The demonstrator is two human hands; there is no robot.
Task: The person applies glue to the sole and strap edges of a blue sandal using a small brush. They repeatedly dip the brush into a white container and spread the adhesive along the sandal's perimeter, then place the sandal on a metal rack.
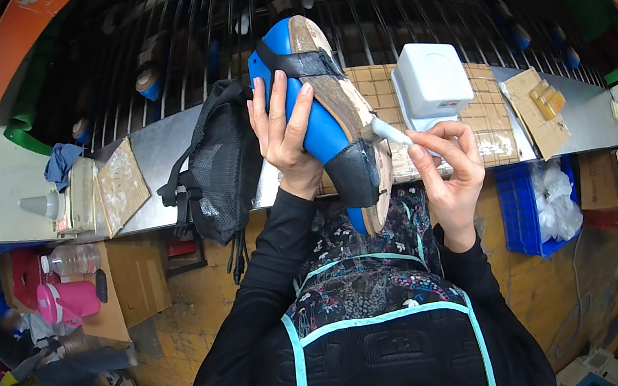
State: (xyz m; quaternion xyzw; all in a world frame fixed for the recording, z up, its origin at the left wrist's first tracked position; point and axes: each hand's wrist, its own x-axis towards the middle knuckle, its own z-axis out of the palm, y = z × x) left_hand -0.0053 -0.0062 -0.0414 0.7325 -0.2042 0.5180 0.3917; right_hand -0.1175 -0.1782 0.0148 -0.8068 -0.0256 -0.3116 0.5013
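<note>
Above the bench's front edge, my left hand grips a shoe upper on a blue shoe last, its fingers spread over the blue side. Black straps and a dark toe or heel piece wrap the last, and its pale underside faces right. My right hand pinches a small white brush-like tool between thumb and fingers. The tool's head meets the edge of the underside; its very tip is hard to make out. Just beyond that hand stands a white lidded container on a brown gridded board.
A black mesh bag lies left of my left hand. Behind the bench runs a rack of dark metal bars carrying other blue lasts. Cardboard pieces flank both sides. Below right hangs a blue crate with plastic bags.
</note>
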